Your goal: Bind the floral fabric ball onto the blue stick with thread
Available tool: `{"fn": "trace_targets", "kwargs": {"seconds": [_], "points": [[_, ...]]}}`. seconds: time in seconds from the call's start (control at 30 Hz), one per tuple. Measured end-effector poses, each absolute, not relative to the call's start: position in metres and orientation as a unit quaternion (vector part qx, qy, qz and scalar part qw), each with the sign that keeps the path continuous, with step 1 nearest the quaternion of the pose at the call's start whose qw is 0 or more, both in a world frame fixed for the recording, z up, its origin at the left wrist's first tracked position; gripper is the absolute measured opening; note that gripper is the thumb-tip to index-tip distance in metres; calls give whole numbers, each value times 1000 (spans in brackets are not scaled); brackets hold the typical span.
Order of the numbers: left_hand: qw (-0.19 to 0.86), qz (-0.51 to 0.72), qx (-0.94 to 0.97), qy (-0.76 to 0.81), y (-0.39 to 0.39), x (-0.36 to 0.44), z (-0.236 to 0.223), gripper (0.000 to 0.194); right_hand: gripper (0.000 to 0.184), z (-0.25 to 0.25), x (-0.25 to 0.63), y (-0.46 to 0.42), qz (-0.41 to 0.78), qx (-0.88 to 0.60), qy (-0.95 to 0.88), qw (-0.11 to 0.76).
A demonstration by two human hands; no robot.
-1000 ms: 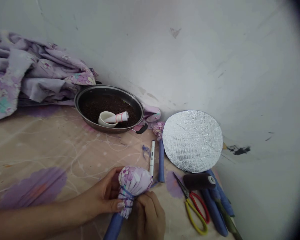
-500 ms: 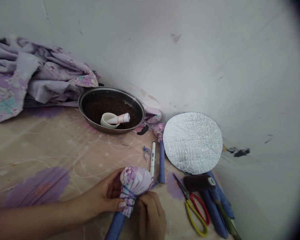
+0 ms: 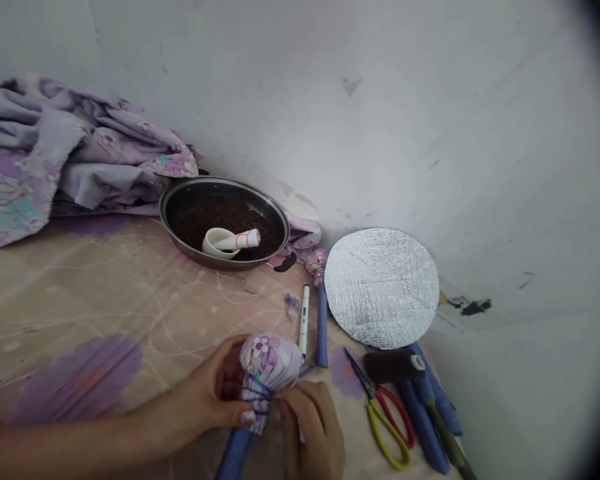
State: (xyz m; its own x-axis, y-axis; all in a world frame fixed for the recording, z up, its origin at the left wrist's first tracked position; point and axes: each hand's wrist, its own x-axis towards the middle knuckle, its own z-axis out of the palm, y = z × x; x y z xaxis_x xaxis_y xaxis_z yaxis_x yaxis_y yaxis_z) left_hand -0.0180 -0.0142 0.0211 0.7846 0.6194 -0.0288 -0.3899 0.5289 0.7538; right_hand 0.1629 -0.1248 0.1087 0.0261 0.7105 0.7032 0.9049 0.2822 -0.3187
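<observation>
My left hand is closed round the neck of a stick with a stuffed, floral cloth head. Its thumb lies over the gathered cloth, and the blue-wrapped handle slants down below. Blue cord winds round the neck under the ball. Right beside that cord, my right hand has its fingers curled in a pinch; what lies between them is hidden. Just beyond the ball are a white marker and another blue-wrapped stick with a floral cloth head.
Scissors with red and yellow handles lie at right, beside a dark thread spool and more blue-wrapped sticks. A silver foil disc leans near the wall. Behind stand a pan of dark grains holding a white cup, and bunched floral cloth.
My right hand has moved slightly right and away from the cloth neck, its fingers still pinched. My left hand keeps its hold on the stick. The view has shifted a little.
</observation>
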Motion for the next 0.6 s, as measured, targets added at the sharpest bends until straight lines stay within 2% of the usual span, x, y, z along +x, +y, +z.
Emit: {"fn": "trace_targets", "kwargs": {"seconds": [0.13,0.3,0.43,0.5,0.6], "points": [[857,275,397,179,-13,-21,30,112,35,134,159,-114,-173,-535,-745,360],[851,280,397,202,-16,-19,25,116,52,134,147,-101,-225,-539,-746,319],[848,292,391,205,-21,-15,20,109,61,139,134,-93,-257,-556,-717,333],[844,293,393,216,-22,-14,22,105,57,150,130,-89,-234,-509,-759,332],[841,293,397,221,-22,-13,25,107,50,162,135,-89,-173,-511,-734,412]]}}
